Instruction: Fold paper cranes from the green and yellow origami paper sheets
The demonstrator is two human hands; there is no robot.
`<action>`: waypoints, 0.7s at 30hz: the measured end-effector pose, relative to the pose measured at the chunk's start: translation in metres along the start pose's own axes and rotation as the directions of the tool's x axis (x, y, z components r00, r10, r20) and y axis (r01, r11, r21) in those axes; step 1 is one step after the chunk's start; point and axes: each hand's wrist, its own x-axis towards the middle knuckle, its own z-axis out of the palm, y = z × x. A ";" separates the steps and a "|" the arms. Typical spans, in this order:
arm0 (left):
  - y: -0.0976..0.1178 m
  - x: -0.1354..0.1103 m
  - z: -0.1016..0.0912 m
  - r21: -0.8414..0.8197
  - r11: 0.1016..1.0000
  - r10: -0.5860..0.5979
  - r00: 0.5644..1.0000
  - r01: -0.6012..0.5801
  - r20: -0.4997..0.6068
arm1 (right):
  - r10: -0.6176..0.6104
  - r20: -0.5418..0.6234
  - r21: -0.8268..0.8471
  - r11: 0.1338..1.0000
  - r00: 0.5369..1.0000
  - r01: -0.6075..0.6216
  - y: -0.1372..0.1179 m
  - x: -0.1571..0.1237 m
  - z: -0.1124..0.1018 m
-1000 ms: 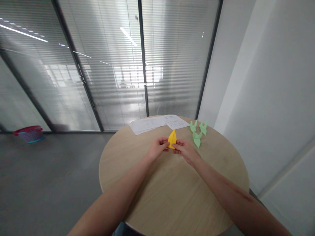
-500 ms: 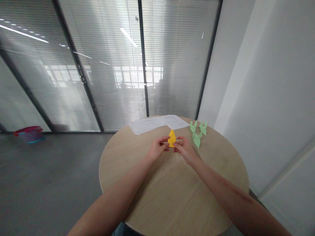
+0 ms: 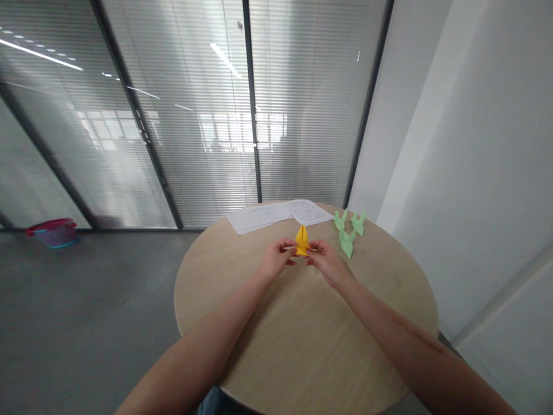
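Note:
Over the far half of the table, a folded piece of yellow origami paper [image 3: 302, 239] is held between both hands, its point facing away from me. My left hand [image 3: 277, 257] pinches its lower left side between thumb and fingers. On the lower right side, my right hand [image 3: 325, 261] grips it the same way. A slit runs down the middle of the upper part, and the lower part flares out toward the fingers. Just right of my right hand lies a green origami crane [image 3: 347, 243], with two more green paper cranes behind it.
White printed sheets [image 3: 259, 219] lie along the far edge of the round wooden table [image 3: 302, 346]. A red and blue plastic basket [image 3: 56, 233] stands on the floor at the left. Glass panels with blinds rise behind the table, and a white wall [image 3: 484, 173] is at the right.
The yellow paper was a flat kite-like shape; now its lower part is spread outward and a slit shows at the top. Both hands keep their hold in nearly the same place.

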 end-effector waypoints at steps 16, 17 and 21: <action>0.003 0.001 -0.001 0.018 1.000 0.004 1.000 -0.004 0.005 | -0.051 0.025 -0.130 0.990 0.998 0.054 -0.006 -0.002 -0.003; 0.003 0.001 -0.001 0.009 1.000 0.013 1.000 -0.012 -0.017 | -0.049 0.024 -0.128 0.990 0.999 0.051 -0.007 -0.002 -0.002; 0.007 -0.002 0.001 -0.017 0.999 0.045 0.997 -0.046 -0.056 | -0.038 0.039 -0.107 0.993 0.999 0.042 -0.007 -0.003 -0.001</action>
